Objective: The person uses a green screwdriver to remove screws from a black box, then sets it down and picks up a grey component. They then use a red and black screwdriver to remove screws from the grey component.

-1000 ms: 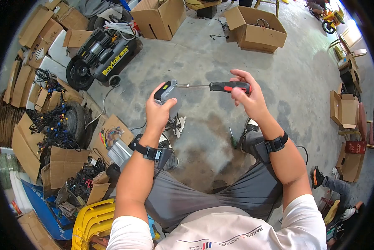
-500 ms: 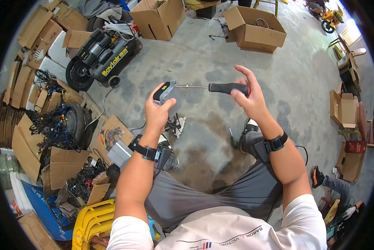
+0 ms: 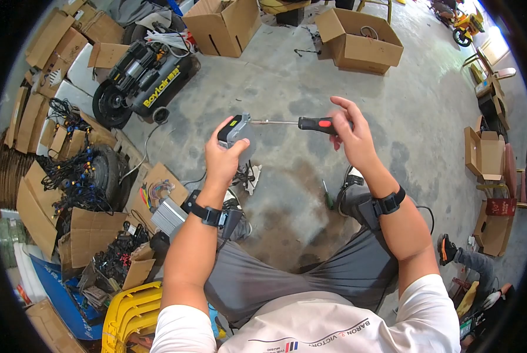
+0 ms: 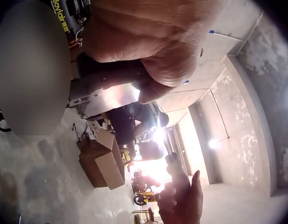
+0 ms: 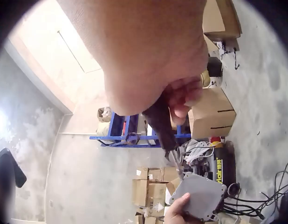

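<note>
My left hand [image 3: 222, 163] grips a small grey metal housing [image 3: 240, 130] with a black side and a yellow label, thumb on the near side. My right hand [image 3: 356, 141] holds a screwdriver [image 3: 316, 124] by the rear of its black and red handle, the fingers partly blurred. Its shaft runs level to the left, and the tip meets a corner lug of the housing. Seen from the right wrist, the housing shows a flat grey plate [image 5: 200, 196] with lugs at its corners. The left wrist view catches its bright metal face [image 4: 111, 99] under the palm.
A green-handled screwdriver [image 3: 328, 198] lies on the floor near one shoe. To the left stand an air compressor [image 3: 166, 88], tangled cables [image 3: 72, 170] and a finned metal box [image 3: 169, 216]. An open cardboard box [image 3: 366, 50] sits ahead. Another person's leg [image 3: 478, 265] shows at lower right.
The screwdriver handle has turned about its axis, its red patch going out of sight and returning. My right fingers have shifted around the handle; my left hand and the housing stay nearly still.
</note>
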Motion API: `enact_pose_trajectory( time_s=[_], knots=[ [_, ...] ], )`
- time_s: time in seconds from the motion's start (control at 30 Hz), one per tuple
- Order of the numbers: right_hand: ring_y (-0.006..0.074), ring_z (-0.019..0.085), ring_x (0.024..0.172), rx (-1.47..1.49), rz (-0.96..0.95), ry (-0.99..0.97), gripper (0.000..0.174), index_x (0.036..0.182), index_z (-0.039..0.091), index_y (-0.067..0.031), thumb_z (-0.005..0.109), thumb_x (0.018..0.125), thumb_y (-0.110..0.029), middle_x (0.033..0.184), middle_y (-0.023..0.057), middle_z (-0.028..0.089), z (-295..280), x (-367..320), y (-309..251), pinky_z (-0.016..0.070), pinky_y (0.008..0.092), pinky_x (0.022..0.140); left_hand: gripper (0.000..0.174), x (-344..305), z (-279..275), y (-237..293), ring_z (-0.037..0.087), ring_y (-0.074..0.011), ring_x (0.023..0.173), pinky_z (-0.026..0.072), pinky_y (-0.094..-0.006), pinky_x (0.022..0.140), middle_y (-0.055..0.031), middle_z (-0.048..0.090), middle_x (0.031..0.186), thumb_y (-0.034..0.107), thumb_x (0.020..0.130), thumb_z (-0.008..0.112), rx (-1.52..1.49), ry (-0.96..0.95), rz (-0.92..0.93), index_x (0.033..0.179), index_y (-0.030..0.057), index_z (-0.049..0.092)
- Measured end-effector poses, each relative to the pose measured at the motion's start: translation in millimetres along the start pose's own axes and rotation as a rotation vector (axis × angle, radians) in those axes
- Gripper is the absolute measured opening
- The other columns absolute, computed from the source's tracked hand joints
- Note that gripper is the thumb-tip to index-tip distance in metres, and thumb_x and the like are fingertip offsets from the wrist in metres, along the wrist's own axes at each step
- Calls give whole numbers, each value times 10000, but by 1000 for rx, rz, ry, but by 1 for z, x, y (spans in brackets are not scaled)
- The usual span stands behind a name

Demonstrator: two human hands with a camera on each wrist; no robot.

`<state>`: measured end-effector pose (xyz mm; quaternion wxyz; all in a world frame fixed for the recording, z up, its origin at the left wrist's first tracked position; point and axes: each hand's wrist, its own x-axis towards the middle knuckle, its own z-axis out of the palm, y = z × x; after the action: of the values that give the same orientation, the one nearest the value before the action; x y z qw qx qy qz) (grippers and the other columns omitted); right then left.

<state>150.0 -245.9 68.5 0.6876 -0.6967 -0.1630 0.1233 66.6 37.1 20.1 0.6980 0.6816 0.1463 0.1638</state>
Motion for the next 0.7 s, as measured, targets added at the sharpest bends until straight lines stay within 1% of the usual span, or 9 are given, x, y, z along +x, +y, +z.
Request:
enact_pose_trajectory(
  time_s=[0.07,0.17,0.2,0.27,0.37,0.47,0.53,0.67,0.7],
  knots=[
    [81,555,819,69,244,-16,605,1398,426,-44,699,875,-179,1038,64,559,-2,-1,-4,470,218,651,577,-2,1,2,638,-151,950,515,-299,853,-90,670,1106,12,734,714,-16,-1,-13,1296,6,581],
    [80,552,794,-61,187,70,595,1393,435,-43,698,879,-188,1047,70,560,11,0,-1,471,219,634,575,-2,2,4,634,-156,972,509,-299,870,-90,662,1123,-4,743,707,-16,-9,-23,1303,6,575],
    [76,552,745,-10,-79,114,576,1385,443,-40,693,892,-202,981,61,583,16,2,9,461,223,587,574,-2,2,5,630,-162,996,505,-303,887,-90,652,1142,-20,754,701,0,-18,-22,1312,7,567],
    [71,553,697,39,-346,156,558,1377,452,-36,688,904,-217,915,51,605,17,3,13,450,227,539,577,-1,2,1,633,-155,972,508,-299,871,-90,661,1125,-6,742,707,27,-12,-2,1303,5,575],
    [80,561,756,42,-163,62,579,1389,433,-33,683,886,-173,947,49,600,6,0,0,469,229,620,583,-1,1,-1,636,-150,950,512,-298,855,-90,669,1111,7,731,711,42,-8,7,1299,4,579],
    [79,550,842,20,229,-26,615,1392,434,-41,712,858,-169,1035,44,580,0,-1,-4,472,229,645,580,-2,2,1,634,-160,973,508,-303,873,-92,661,1122,-5,743,704,2,-19,-14,1307,2,568],
    [72,547,824,-101,-232,20,598,1390,434,-40,693,865,-163,997,38,592,5,-1,12,461,220,658,575,-2,2,3,631,-166,993,502,-305,890,-93,655,1132,-14,753,699,-23,-21,-31,1311,-2,561],
    [62,538,815,27,-229,-11,601,1393,426,-47,684,859,-150,947,29,609,4,-2,8,445,214,647,581,-1,2,3,633,-162,979,508,-304,874,-96,658,1128,-3,743,705,-36,-5,-23,1306,-1,566],
    [69,542,827,19,-44,-40,621,1402,413,-50,675,844,-127,982,38,607,-2,-1,3,444,214,690,587,0,1,2,636,-156,962,514,-300,857,-96,663,1120,3,731,709,-40,-2,-9,1302,5,573]
  ],
)
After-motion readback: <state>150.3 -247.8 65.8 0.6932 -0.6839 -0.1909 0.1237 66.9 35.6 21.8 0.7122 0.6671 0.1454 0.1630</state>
